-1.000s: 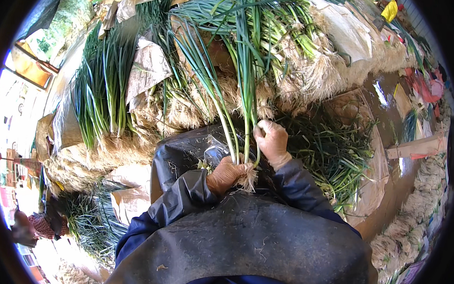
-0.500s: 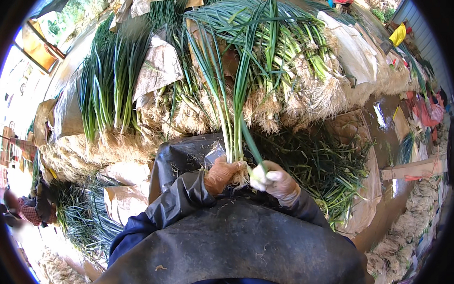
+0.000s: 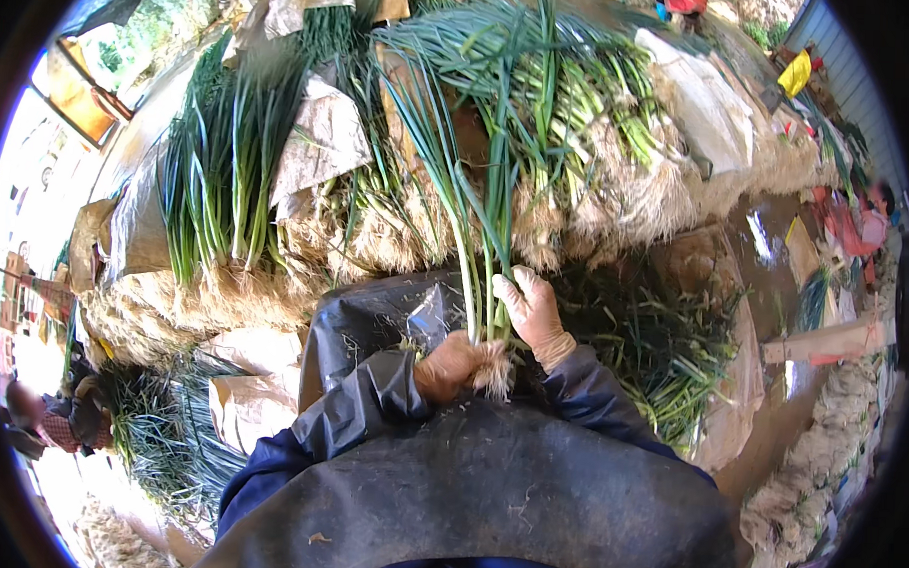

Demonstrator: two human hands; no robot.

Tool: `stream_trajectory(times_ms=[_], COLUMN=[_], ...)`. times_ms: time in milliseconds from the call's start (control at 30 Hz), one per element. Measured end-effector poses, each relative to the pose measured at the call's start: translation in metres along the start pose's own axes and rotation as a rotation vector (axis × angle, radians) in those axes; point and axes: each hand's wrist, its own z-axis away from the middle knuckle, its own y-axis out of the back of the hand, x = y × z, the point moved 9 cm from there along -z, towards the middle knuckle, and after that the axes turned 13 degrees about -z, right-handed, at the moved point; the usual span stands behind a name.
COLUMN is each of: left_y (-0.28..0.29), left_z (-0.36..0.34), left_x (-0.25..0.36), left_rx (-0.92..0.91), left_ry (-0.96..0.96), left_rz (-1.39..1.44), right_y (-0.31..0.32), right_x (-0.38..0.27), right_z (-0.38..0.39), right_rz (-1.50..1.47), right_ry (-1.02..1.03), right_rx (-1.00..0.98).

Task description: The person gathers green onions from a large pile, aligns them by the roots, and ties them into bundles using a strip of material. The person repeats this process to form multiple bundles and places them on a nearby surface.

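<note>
**Above a dark apron, a slim bunch of long-leaved onions stands root-end down in a closed left hand**

In front of the person's middle, just past the upper edge of the dark apron (image 3: pixel 477 485), the bunch of onions (image 3: pixel 472 275) stands nearly upright, root end toward the body. It is a few slender stalks, white at the base and pale green higher up, that fan into long blue-green leaves. Some leaves lean to the left, others rise almost straight, and their tips overlap the greens behind. At the bottom hangs a pale, stringy tuft of roots (image 3: pixel 493 376).

The left hand (image 3: pixel 447 366) is wrapped around the white base, the roots spilling out beside its thumb. The right hand (image 3: pixel 534 312), in a thin glove, is higher up with its fingers curled against the right side of the stalks; whether they pinch one, I cannot tell.

Black plastic (image 3: pixel 348 335) lies just beyond the left hand. To the right is a loose heap of green leaves (image 3: pixel 662 361). Farther out, a broad pile of onions (image 3: pixel 590 119) shows shaggy roots toward the person, with a brown sheet (image 3: pixel 324 144) and a whitish sheet (image 3: pixel 696 92) lying over parts of it.
</note>
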Motion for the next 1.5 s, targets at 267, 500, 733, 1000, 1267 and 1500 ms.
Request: stream_trajectory(times_ms=[267,500,733,1000,1267,1500], left_y=[0.013,0.013,-0.032,-0.025,-0.009,-0.029], left_z=[-0.014,-0.018,-0.008,-0.021,-0.038,-0.004], left_x=[-0.006,0.001,-0.003,-0.016,-0.013,-0.009], left_rx=[0.154,0.047,-0.393,-0.171,-0.115,-0.392], left_ry=[-0.059,-0.124,-0.085,-0.026,-0.030,0.049], left_rz=[0.144,0.172,0.546,0.706,0.627,0.177], right_y=[0.010,0.111,0.058,0.030,0.015,0.109], right_x=[-0.009,0.030,0.040,-0.010,-0.037,0.019], right_z=[0.056,0.143,0.098,0.036,0.108,0.110], right_rz=[-1.386,-1.115,-0.672,0.372,-0.406,1.313], right_ry=[-0.467,-0.676,-0.631,0.051,-0.344,-0.179], right_rx=[-0.296,0.023,-0.073,0.199,-0.571,-0.377])
